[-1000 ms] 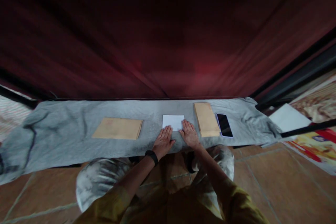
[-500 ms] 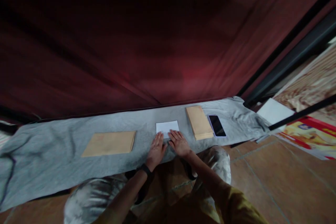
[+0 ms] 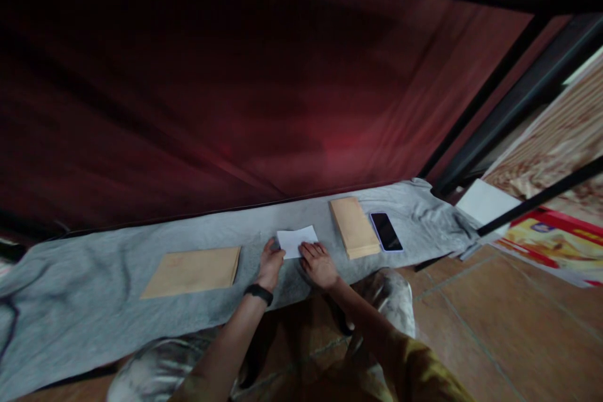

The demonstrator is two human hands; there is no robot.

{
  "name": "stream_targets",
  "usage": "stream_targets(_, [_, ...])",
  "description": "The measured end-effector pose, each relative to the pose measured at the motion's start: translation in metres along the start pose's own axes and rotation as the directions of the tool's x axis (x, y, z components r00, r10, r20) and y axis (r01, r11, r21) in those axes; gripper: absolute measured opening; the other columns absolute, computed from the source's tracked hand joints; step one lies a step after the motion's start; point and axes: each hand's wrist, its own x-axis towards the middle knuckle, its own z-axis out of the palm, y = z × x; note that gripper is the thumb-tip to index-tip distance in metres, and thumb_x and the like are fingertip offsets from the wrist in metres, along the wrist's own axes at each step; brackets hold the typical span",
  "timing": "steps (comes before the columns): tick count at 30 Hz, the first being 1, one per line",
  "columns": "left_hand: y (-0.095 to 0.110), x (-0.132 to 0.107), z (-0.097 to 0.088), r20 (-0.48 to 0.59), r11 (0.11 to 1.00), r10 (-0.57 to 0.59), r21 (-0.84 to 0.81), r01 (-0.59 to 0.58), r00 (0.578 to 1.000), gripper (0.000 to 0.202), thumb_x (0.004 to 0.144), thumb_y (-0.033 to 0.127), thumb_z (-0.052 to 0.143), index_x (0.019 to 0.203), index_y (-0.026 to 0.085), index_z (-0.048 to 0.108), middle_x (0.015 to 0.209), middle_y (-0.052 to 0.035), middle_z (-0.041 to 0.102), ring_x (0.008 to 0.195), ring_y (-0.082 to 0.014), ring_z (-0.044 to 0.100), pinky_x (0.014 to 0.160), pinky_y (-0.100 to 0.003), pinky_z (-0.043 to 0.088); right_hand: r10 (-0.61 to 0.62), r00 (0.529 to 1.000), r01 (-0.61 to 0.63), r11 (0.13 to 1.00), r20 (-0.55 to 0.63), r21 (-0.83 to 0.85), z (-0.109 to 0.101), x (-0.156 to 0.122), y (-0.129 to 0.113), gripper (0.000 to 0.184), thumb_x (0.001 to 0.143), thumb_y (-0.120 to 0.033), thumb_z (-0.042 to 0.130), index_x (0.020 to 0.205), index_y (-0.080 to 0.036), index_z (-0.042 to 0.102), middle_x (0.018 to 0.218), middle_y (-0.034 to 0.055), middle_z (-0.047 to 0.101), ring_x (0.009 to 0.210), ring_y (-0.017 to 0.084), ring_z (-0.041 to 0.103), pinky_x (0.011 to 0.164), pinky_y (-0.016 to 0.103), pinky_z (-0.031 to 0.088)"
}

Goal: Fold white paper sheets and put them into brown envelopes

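Observation:
A small white sheet of paper (image 3: 296, 241), seemingly folded, lies on the grey cloth in front of me. My left hand (image 3: 271, 264), with a dark band at the wrist, pinches the paper's left edge, thumb on top and fingers at the side. Stretched out over the paper's lower right corner, my right hand (image 3: 320, 265) rests with its fingers flat. To the left is a brown envelope (image 3: 192, 271), perhaps a stack of them. Right of my hands stands a thicker pile of brown envelopes (image 3: 354, 226).
A grey cloth (image 3: 94, 301) covers the long, narrow surface. Beside the envelope pile lies a phone (image 3: 386, 232) with a dark screen. A dark red fabric wall (image 3: 264, 107) rises behind. Dark metal bars (image 3: 494, 119) and a printed box (image 3: 560, 242) are at the right.
My left hand has gone from lying flat on the paper to gripping its left edge. The paper is slightly turned. My right hand stays on its lower right part. The view has shifted a little.

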Motion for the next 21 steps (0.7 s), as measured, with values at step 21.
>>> stream_targets(21, [-0.005, -0.021, -0.025, 0.038, 0.972, -0.231, -0.029, 0.232, 0.972, 0.018, 0.080, 0.035, 0.066, 0.091, 0.020, 0.063, 0.067, 0.0020, 0.066, 0.056, -0.0136, 0.065, 0.047, -0.022, 0.050, 0.149, 0.988, -0.156, 0.949, 0.047, 0.272, -0.030, 0.055, -0.007, 0.040, 0.100, -0.020, 0.043, 0.135, -0.021, 0.061, 0.134, 0.0080, 0.065, 0.124, 0.021, 0.060, 0.109, 0.038, 0.045])
